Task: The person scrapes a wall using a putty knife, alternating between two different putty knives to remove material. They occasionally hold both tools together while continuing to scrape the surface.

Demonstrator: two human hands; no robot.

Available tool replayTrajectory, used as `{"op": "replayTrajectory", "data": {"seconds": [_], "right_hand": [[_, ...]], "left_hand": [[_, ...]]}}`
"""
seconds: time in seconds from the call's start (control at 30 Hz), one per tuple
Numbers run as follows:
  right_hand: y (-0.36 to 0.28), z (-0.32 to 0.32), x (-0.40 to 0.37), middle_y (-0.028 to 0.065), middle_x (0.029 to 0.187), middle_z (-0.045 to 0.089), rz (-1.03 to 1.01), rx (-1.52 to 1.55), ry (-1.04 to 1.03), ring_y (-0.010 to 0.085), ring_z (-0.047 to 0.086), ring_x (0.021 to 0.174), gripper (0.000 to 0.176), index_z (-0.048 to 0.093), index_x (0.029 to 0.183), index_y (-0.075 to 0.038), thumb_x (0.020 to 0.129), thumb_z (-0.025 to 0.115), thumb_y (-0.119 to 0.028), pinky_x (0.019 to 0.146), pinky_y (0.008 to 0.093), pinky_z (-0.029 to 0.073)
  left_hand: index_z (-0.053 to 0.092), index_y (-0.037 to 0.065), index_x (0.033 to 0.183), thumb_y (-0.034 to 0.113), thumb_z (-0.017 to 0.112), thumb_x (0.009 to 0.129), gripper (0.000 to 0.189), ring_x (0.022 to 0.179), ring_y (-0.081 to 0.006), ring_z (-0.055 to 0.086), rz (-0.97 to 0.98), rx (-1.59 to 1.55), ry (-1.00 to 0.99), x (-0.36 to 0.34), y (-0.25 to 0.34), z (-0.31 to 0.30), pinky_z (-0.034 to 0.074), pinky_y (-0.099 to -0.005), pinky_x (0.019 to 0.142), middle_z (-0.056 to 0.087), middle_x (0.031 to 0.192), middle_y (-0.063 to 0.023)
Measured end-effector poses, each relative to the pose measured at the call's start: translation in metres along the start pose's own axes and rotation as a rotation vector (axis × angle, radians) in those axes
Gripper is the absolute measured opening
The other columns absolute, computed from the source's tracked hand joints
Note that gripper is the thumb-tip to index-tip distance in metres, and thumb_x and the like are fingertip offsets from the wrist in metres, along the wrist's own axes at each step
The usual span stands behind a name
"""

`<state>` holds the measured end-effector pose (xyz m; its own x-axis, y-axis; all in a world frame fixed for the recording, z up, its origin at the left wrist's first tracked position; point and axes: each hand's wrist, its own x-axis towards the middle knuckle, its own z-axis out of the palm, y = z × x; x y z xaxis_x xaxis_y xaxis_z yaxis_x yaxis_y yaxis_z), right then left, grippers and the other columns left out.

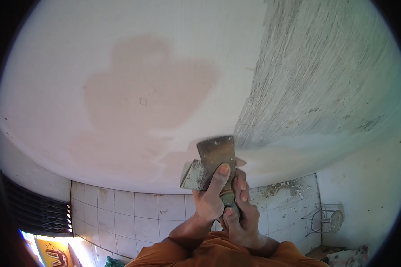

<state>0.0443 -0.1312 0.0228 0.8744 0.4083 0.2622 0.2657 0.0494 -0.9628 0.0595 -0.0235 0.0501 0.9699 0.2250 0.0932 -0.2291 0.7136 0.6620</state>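
Both my hands are raised close to the wall [173, 147], closed on one wide-bladed scraper [216, 151]. Its brown, worn blade points up, with whitish specks on it. My left hand [209, 202] presses its thumb flat on the lower blade. Beside that blade, a grey-white, plaster-coated flat piece [193, 175] sticks out to the left from behind my left hand. Lower down, my right hand [244, 218] wraps the handle [227, 198], its fingers reaching up along the right side. On the right, the wall carries a rough, grey streaked area [316, 66]; pinkish patches [142, 89] mark the smoother white part.
Below lies a white tiled floor [138, 204], with flaked debris [285, 189] along the wall foot. A metal-framed stool [323, 221] stands at the right. Dark slatted shutters [35, 204] and a yellow sign [53, 253] are at lower left, near a green bag [114, 261].
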Motion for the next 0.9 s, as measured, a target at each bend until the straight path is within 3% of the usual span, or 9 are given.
{"op": "replayTrajectory", "data": {"seconds": [0.9], "right_hand": [[0.002, -0.001, -0.007, 0.0051, 0.060, 0.056, 0.020, 0.036, -0.018, 0.0101, 0.051, 0.051, 0.029, 0.050, 0.116, 0.005, 0.094, 0.050, -0.013, 0.049, 0.0261, 0.042]], "left_hand": [[0.048, -0.003, 0.105, 0.025, 0.049, 0.097, 0.029, 0.053, -0.0192, 0.053, 0.023, -0.011, 0.005, 0.002, 0.000, 0.007, 0.048, -0.0322, 0.051, 0.051, 0.067, -0.0103]]}}
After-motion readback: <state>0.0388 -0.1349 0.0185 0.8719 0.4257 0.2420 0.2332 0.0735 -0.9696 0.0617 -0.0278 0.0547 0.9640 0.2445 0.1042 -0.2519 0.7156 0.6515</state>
